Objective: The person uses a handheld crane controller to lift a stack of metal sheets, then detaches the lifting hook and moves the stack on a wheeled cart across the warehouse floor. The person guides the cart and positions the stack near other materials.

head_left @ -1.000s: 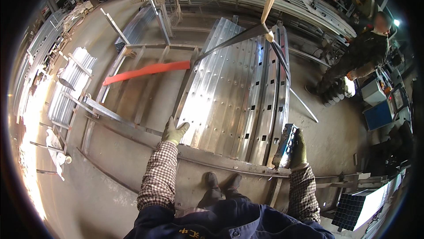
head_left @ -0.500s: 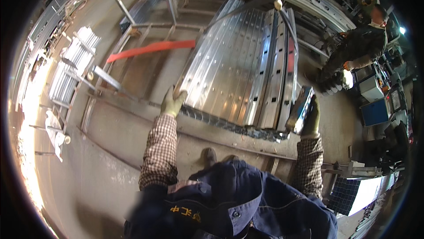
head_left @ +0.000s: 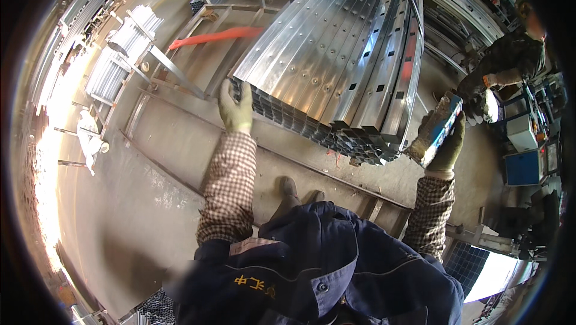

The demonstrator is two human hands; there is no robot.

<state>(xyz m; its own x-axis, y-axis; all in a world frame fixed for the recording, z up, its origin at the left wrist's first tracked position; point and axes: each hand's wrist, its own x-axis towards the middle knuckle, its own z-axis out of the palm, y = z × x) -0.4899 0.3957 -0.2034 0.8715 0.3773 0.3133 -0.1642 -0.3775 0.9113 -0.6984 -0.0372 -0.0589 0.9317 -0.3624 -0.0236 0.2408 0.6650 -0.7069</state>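
- Grey floor [head_left: 150, 193] spreads around a bundle of square metal tubes [head_left: 306, 61], silvery, dimpled on top, dark-ended.
- Left hand [head_left: 236, 109]: fingers parted at the bundle's near-left corner; contact unclear.
- Right hand [head_left: 450, 148]: fingers gripping a blue-and-grey block [head_left: 437, 130], tips hidden.

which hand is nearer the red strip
Left. The left hand is below the red strip in view; the right hand is farther off, right of the metal tubes.
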